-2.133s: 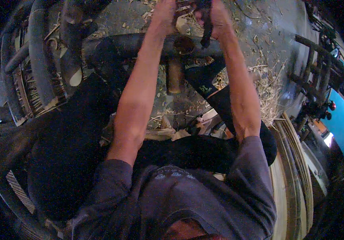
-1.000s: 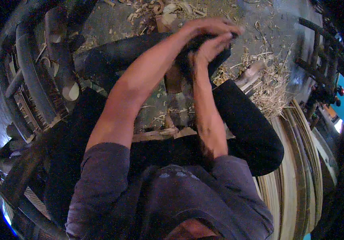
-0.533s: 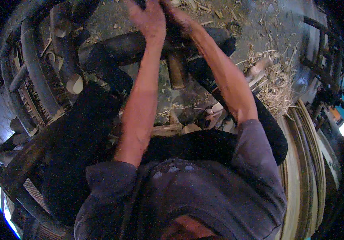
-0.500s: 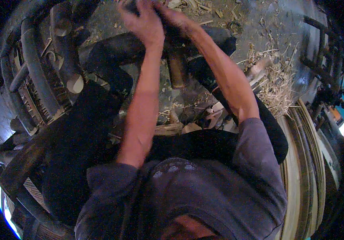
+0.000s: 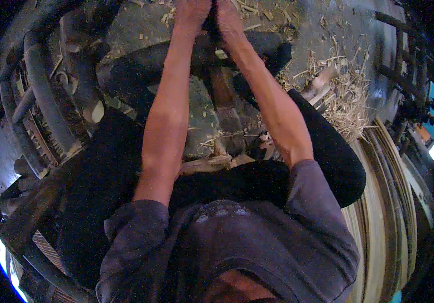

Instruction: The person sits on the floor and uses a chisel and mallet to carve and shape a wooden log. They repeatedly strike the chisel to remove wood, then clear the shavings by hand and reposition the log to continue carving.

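Observation:
Both of my arms stretch forward to the top edge of the view. My left hand and my right hand are close together there, side by side. The upper edge cuts off their fingers, so what they hold, if anything, does not show. Something dark lies in the narrow gap between them, too dim to name. Just below the hands, a thick dark log lies crosswise. A brown wooden post runs from it back toward me, between my legs.
Straw-like shavings pile up at the right beside a pale wood piece. Long thin wooden strips are stacked along my right side. Dark curved poles crowd the left. Wood scraps lie in front of my lap.
My hands have moved further up and forward, so less of them shows. The left arm has swung slightly left, and both arms are straighter. My right knee has shifted.

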Demonstrator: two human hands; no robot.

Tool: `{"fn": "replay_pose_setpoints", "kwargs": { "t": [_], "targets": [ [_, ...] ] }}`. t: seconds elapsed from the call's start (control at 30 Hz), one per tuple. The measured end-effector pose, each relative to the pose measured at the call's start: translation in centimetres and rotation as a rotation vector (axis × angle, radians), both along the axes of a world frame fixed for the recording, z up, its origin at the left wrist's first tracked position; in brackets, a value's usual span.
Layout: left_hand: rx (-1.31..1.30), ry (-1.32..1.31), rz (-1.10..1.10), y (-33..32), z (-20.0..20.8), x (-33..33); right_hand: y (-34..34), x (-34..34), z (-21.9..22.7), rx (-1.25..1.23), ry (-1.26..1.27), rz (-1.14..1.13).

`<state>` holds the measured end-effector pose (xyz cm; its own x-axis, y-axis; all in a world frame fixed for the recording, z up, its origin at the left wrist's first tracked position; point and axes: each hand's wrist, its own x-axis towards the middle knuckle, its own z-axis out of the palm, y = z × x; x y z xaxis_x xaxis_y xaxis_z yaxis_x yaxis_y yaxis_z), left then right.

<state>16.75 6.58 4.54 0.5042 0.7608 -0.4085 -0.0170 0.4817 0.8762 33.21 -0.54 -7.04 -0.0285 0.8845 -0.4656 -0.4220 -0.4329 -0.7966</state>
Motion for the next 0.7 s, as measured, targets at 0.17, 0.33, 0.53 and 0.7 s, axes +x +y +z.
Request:
{"fn": "replay_pose_setpoints", "kwargs": {
  "t": [0.17, 0.33, 0.53, 0.7],
  "targets": [
    [0.270, -0.512, 0.498, -1.1, -10.1, -4.1, 1.7, -13.0, 5.3, 0.078, -0.549, -0.085],
    [0.289, 0.067, 0.991, -5.8, -4.6, -5.9, 0.5, -14.1, 9.4, 0.075, -0.524, 0.294],
    [-0.025, -0.447, 0.116, -0.1, -6.4, -1.7, 1.7, -10.8, 9.9, -0.117, -0.618, -0.194],
    [0.344, -0.178, -0.440, 1.2, -11.5, 6.0, -0.3, -12.0, 8.7, -0.015, -0.747, -0.857]
  ]
}}
